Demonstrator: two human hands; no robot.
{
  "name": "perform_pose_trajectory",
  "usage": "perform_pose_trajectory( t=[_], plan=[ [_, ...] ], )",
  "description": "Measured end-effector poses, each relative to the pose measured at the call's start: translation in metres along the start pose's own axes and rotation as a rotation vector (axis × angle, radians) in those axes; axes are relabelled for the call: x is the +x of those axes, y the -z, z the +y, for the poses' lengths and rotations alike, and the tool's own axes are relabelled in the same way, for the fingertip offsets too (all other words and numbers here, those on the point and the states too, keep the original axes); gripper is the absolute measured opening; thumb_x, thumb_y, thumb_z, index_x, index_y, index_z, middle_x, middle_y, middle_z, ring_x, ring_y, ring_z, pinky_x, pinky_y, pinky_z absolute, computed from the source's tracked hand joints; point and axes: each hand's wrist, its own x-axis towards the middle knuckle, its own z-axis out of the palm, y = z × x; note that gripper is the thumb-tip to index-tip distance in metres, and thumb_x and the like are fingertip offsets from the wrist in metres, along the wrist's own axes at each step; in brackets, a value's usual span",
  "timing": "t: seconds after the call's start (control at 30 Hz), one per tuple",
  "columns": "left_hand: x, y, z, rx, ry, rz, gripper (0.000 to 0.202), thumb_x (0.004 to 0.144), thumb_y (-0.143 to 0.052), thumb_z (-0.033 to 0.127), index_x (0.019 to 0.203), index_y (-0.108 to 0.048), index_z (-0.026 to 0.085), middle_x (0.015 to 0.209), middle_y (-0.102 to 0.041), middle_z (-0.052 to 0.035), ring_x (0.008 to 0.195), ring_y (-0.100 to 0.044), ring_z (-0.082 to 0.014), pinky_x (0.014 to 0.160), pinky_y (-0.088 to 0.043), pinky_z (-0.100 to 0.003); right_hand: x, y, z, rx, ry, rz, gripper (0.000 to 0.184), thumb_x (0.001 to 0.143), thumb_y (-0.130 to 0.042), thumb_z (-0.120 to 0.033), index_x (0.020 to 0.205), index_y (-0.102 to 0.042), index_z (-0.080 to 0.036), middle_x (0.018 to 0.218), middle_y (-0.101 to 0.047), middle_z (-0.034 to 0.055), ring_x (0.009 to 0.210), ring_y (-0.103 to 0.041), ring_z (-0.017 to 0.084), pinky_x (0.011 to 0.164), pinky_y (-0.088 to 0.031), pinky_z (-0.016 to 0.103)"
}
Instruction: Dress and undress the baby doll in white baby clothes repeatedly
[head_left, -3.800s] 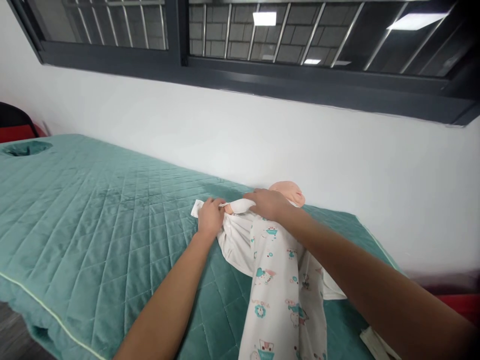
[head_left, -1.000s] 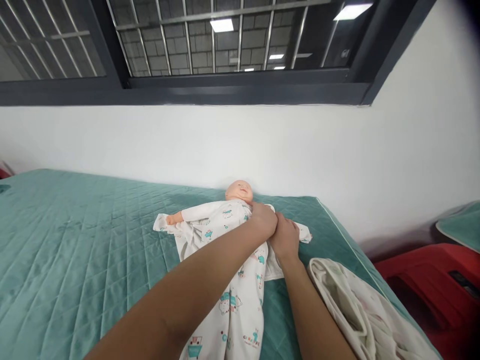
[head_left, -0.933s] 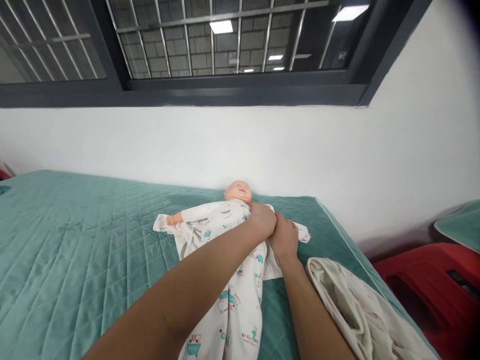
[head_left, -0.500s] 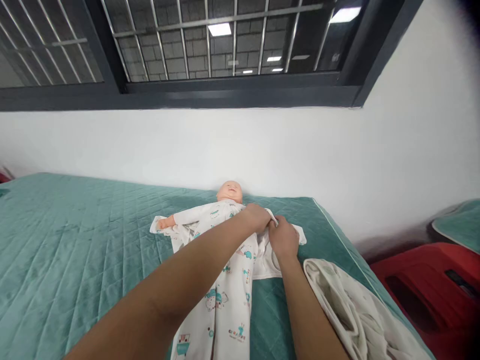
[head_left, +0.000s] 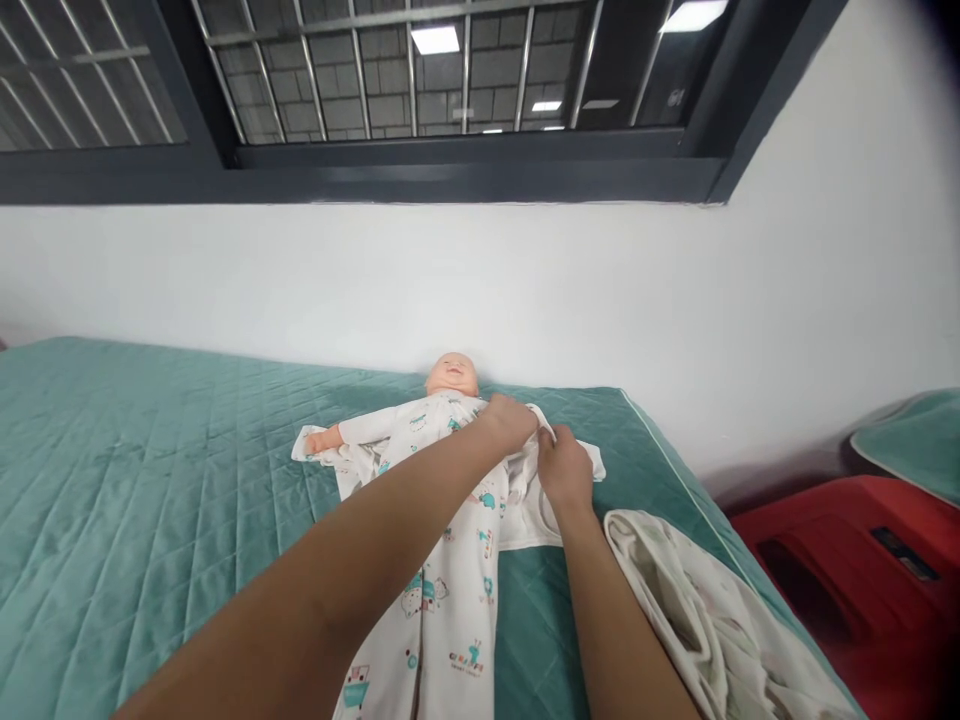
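Observation:
A baby doll (head_left: 452, 374) lies on its back, head toward the wall. White baby clothes (head_left: 469, 580) with teal and brown prints cover its body and legs. One doll arm (head_left: 324, 440) stretches out at the left over white cloth. My left hand (head_left: 513, 424) reaches across the doll's chest and is closed on the edge of a white baby garment (head_left: 529, 515). Right beside it, my right hand (head_left: 565, 470) pinches the same garment near its sleeve. The doll's other arm is hidden behind my hands and the cloth.
A green quilted cover (head_left: 150, 480) lies under the doll. Crumpled pale cloth (head_left: 697, 610) sits by my right forearm. Past the cover's right edge stands a red plastic stool (head_left: 862, 570). Behind are a white wall (head_left: 337, 280) and a barred window (head_left: 450, 90).
The view has shifted slightly, so the doll and the window appear a little higher and mostly further left. Both hands keep hold of the garment, with barely any movement.

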Motion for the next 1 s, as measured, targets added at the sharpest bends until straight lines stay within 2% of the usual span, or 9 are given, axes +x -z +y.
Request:
perform_pose_trajectory(
  t=[0.17, 0.27, 0.4, 0.47, 0.63, 0.8, 1.0],
  plan=[
    [-0.005, 0.01, -0.003, 0.006, 0.026, 0.017, 0.031, 0.083, -0.059, 0.015, 0.113, -0.065, 0.015, 0.12, -0.067, -0.0142, 0.109, -0.063, -0.0295, 0.089, -0.051, -0.043, -0.002, 0.0, 0.003, 0.1, 0.013, 0.031, 0.032, 0.099, -0.035, -0.03, 0.111, -0.059, -0.013, 0.099, -0.071, 0.0148, 0.092, -0.065, 0.025, 0.073, -0.036, 0.03],
    [-0.007, 0.015, -0.005, 0.002, 0.038, 0.022, 0.031, 0.081, -0.065, 0.02, 0.112, -0.065, 0.015, 0.119, -0.068, -0.0142, 0.109, -0.063, -0.03, 0.089, -0.051, -0.044, -0.003, 0.0, 0.003, 0.151, 0.005, 0.047, 0.034, 0.099, -0.032, -0.029, 0.113, -0.058, -0.01, 0.101, -0.07, 0.0165, 0.093, -0.063, 0.026, 0.074, -0.037, 0.03],
    [-0.011, 0.022, -0.009, 0.001, 0.046, 0.023, 0.04, 0.076, -0.073, 0.029, 0.113, -0.065, 0.016, 0.12, -0.067, -0.0147, 0.112, -0.061, -0.0313, 0.09, -0.05, -0.043, -0.002, 0.001, 0.005, 0.216, -0.006, 0.072, 0.037, 0.097, -0.032, -0.028, 0.117, -0.056, -0.009, 0.114, -0.066, 0.0192, 0.105, -0.06, 0.028, 0.081, -0.038, 0.031],
    [-0.013, 0.026, -0.013, 0.002, 0.058, 0.029, 0.039, 0.078, -0.069, 0.029, 0.114, -0.064, 0.016, 0.12, -0.067, -0.0154, 0.113, -0.06, -0.0313, 0.09, -0.05, -0.043, -0.002, 0.001, 0.006, 0.246, -0.03, 0.076, 0.035, 0.096, -0.033, -0.028, 0.113, -0.058, -0.01, 0.111, -0.066, 0.0186, 0.102, -0.06, 0.028, 0.08, -0.038, 0.032],
    [-0.023, 0.034, -0.029, 0.007, 0.091, 0.072, 0.033, 0.085, -0.055, 0.017, 0.118, -0.062, 0.015, 0.121, -0.065, -0.0164, 0.114, -0.059, -0.0299, 0.09, -0.05, -0.043, -0.002, 0.003, 0.009, 0.323, -0.116, 0.075, 0.033, 0.095, -0.031, -0.032, 0.105, -0.058, -0.014, 0.089, -0.067, 0.0137, 0.082, -0.061, 0.027, 0.067, -0.035, 0.031],
    [-0.039, 0.038, -0.042, 0.0, 0.101, 0.101, 0.034, 0.084, -0.054, 0.015, 0.117, -0.06, 0.014, 0.12, -0.064, -0.017, 0.111, -0.059, -0.0291, 0.088, -0.051, -0.043, -0.002, 0.006, 0.011, 0.42, -0.141, 0.104, 0.033, 0.093, -0.032, -0.037, 0.102, -0.056, -0.016, 0.092, -0.066, 0.0138, 0.083, -0.06, 0.028, 0.071, -0.037, 0.034],
    [-0.051, 0.038, -0.045, -0.024, 0.089, 0.135, 0.032, 0.084, -0.052, 0.015, 0.116, -0.058, 0.014, 0.116, -0.063, -0.0164, 0.108, -0.06, -0.0276, 0.085, -0.052, -0.04, 0.004, 0.004, 0.013, 0.605, -0.133, 0.14, 0.037, 0.085, -0.04, -0.046, 0.093, -0.061, -0.017, 0.09, -0.067, 0.0104, 0.084, -0.061, 0.025, 0.072, -0.044, 0.033]
  ],
)
